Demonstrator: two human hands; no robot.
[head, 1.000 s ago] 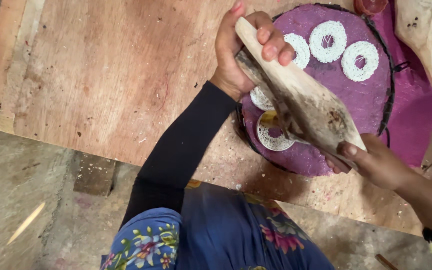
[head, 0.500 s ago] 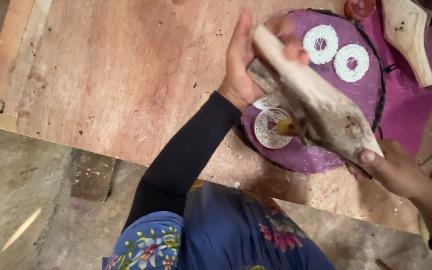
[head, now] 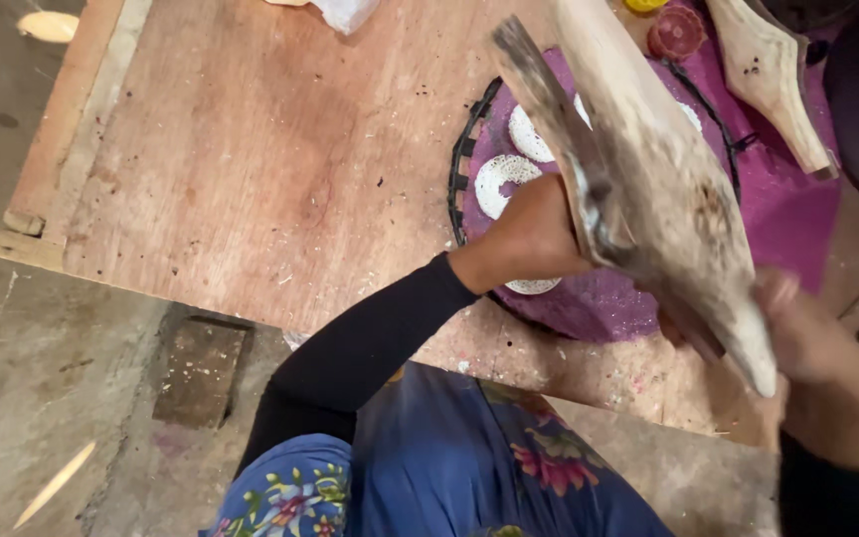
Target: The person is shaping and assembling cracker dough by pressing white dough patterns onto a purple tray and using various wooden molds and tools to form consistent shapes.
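Between the two hands, held up over the table, a long wooden press point(head: 648, 189) slants from upper left to lower right, its pale faces smeared and blurred. At its middle the left hand point(head: 534, 239) is closed against the press's near edge; the fingers wrap out of sight behind the wood, so only the back of the hand and the black sleeve point(head: 370, 348) show. At the low, narrow end the right hand point(head: 797, 328) grips from beneath, its fingers curled up around the tip, though the blur hides just how tightly they clench. Directly under the left fingers lies a round purple mat point(head: 599, 298) on a dark ringed tray point(head: 461, 169), and on the mat sit white lacy rounds of pressed dough point(head: 504, 184), one just beyond the left knuckles, another point(head: 529, 134) past it toward the far side, and a sliver of a third point(head: 534, 286) peeking out just under the left wrist. Beyond the press's upper end, well away from either hand, a second wooden press point(head: 773, 80) rests on a magenta cloth point(head: 797, 199) beside a small red lid point(head: 676, 32). Left of the left fingers stretches the bare reddish plywood table point(head: 251, 169), speckled with crumbs. Near the wearer's body, below both wrists, blue flowered cloth point(head: 429, 477) fills the bottom of the view.
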